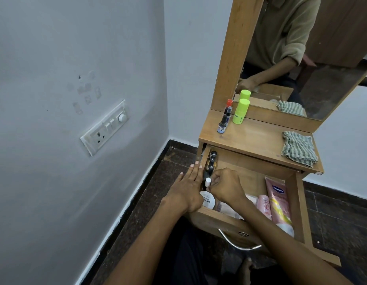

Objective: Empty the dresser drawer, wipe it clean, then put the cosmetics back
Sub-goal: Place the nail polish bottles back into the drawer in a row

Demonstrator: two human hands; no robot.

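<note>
The wooden dresser drawer (299,204) is pulled open below the dresser top. Along its left wall stands a row of several small dark nail polish bottles (212,159). My right hand (226,187) pinches a white-capped nail polish bottle (208,182) at the near end of that row. My left hand (188,188) lies flat with fingers spread over the drawer's left rim, holding nothing. A white round nail polish remover tub (207,199) sits at the near left corner. A pink Vaseline tube (278,200) and a pink bottle (264,205) lie on the right.
On the dresser top (252,138) stand a green-capped bottle (241,112), a small dark bottle (223,123) and a folded striped cloth (299,149). A mirror (298,58) rises behind. A wall with a switch plate (105,127) is on the left.
</note>
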